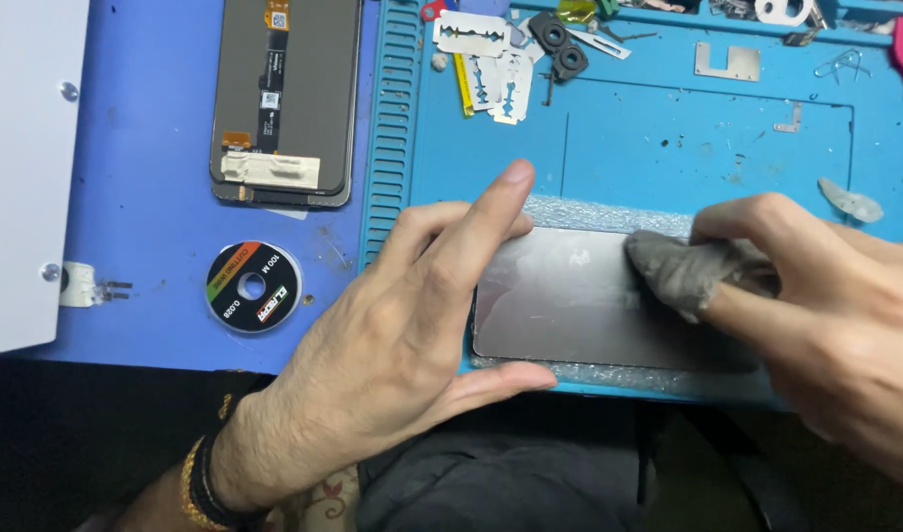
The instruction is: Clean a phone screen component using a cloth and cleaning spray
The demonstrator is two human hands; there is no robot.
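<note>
The glass panel (570,305), at six o'clock on the blue mat (668,148), is pinned flat by the open left hand (392,335) while a grey cloth (683,271), pinched by the right hand (836,315), is pressed on its surface. Razor blades (486,59) lie at twelve o'clock.

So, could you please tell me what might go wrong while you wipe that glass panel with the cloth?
1. The left hand only braces one end of the flat grey glass panel; a firm rub by the right hand with the crumpled grey cloth could slide it on the foam sheet.
2. The loose razor blades lie near; grit could scratch the glass.
</note>
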